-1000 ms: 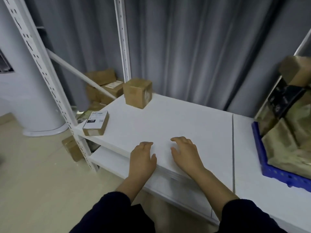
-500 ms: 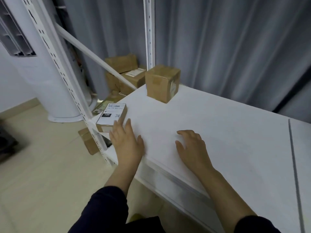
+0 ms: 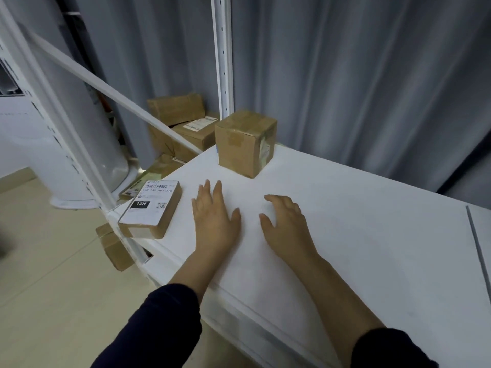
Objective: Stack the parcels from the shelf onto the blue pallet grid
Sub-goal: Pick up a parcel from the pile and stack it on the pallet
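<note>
A flat brown parcel (image 3: 151, 208) with a white shipping label lies at the front left corner of the white shelf (image 3: 358, 235). A cube-shaped cardboard parcel (image 3: 244, 144) stands farther back near the rear upright. My left hand (image 3: 214, 216) hovers open over the shelf, just right of the flat parcel and not touching it. My right hand (image 3: 285, 221) is beside it, fingers spread and slightly curled, holding nothing. The blue pallet grid is out of view.
White perforated uprights (image 3: 223, 57) and a diagonal brace (image 3: 111, 86) frame the shelf's left end. Behind them several brown boxes (image 3: 180, 123) are piled on the floor. Another box (image 3: 114, 248) sits under the shelf. Grey curtains hang behind; a white column (image 3: 87, 123) stands left.
The view has swung left, and the blue pallet grid has left the frame. Both hands have reached farther onto the shelf, and my left hand has drawn level with the flat parcel.
</note>
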